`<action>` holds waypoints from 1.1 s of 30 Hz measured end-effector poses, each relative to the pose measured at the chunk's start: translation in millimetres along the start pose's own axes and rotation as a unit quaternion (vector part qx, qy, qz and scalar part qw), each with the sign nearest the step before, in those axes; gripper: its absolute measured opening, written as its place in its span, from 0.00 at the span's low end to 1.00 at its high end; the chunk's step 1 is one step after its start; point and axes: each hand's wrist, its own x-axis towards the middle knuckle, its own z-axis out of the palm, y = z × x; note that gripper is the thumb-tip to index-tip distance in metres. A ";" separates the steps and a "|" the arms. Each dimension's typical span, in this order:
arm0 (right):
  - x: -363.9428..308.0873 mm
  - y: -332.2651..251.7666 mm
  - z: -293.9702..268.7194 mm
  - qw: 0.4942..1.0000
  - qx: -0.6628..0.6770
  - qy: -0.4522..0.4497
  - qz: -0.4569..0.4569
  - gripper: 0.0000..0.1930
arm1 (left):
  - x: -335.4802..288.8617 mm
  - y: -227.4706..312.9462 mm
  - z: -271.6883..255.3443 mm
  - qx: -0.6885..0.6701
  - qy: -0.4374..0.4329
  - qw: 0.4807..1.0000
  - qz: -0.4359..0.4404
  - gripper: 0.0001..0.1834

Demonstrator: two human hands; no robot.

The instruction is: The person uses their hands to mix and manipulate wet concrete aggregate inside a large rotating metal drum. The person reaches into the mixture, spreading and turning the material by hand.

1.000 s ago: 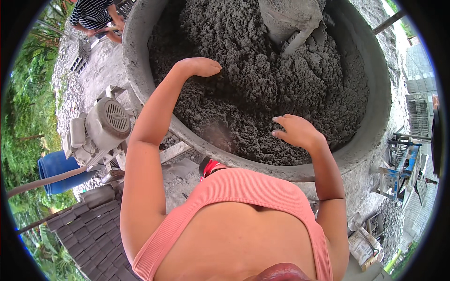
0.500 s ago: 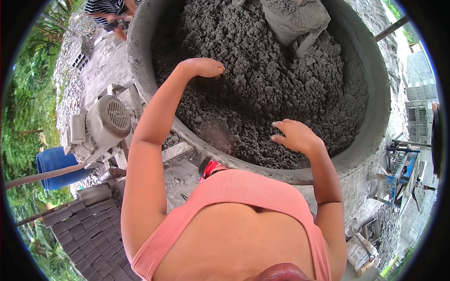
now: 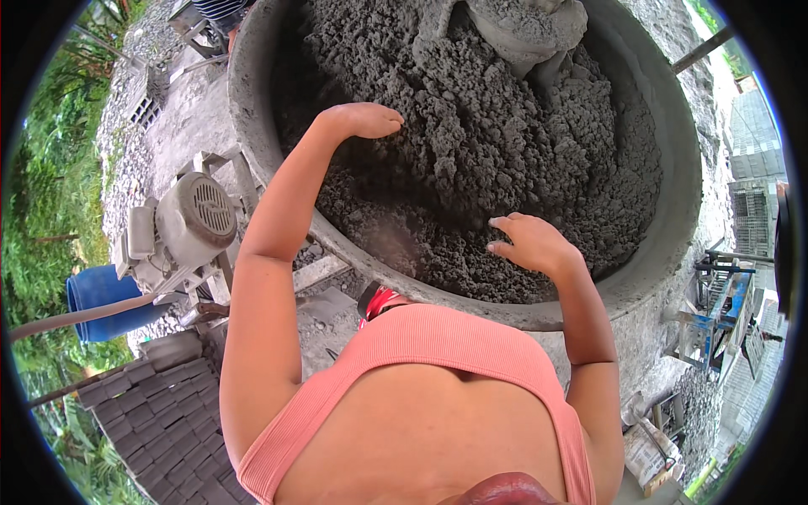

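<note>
A wide grey mixing pan (image 3: 252, 109) holds dark, lumpy wet concrete (image 3: 497, 160). Over its left part, my left hand (image 3: 366, 120) is held with the back up and the fingers pointing right; their undersides are hidden, and nothing shows in them. Nearer to me, my right hand (image 3: 534, 242) hovers over the mix, thumb apart from the fingers, nothing held. Whether either hand touches the concrete cannot be made out. At the pan's far side stands a concrete-caked mixer part (image 3: 526, 34), with mix heaped around it.
Left of the pan sits a dusty electric motor (image 3: 198, 219), with a blue barrel (image 3: 105, 303) behind it. Stacked grey blocks (image 3: 168, 421) lie at lower left. A blue metal frame (image 3: 715, 316) stands at right. Another person's striped shirt (image 3: 220, 10) shows at top left.
The mixer part and the concrete around it have shifted a little. The other person at top left has moved mostly out of view. Both my hands stay nearly in place.
</note>
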 end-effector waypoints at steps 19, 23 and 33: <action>7.8 -12.1 -2.6 0.997 0.018 0.055 -0.051 0.23 | -15.4 -0.2 -11.8 -0.082 0.304 0.942 0.115 0.17; 8.9 -15.8 -1.4 0.997 0.015 0.060 -0.055 0.23 | -19.0 -5.7 -15.1 -0.088 0.404 0.896 0.160 0.15; 5.0 -40.8 -7.8 0.965 0.050 0.215 -0.141 0.30 | -102.5 -49.5 -42.8 -0.050 0.770 0.636 0.020 0.19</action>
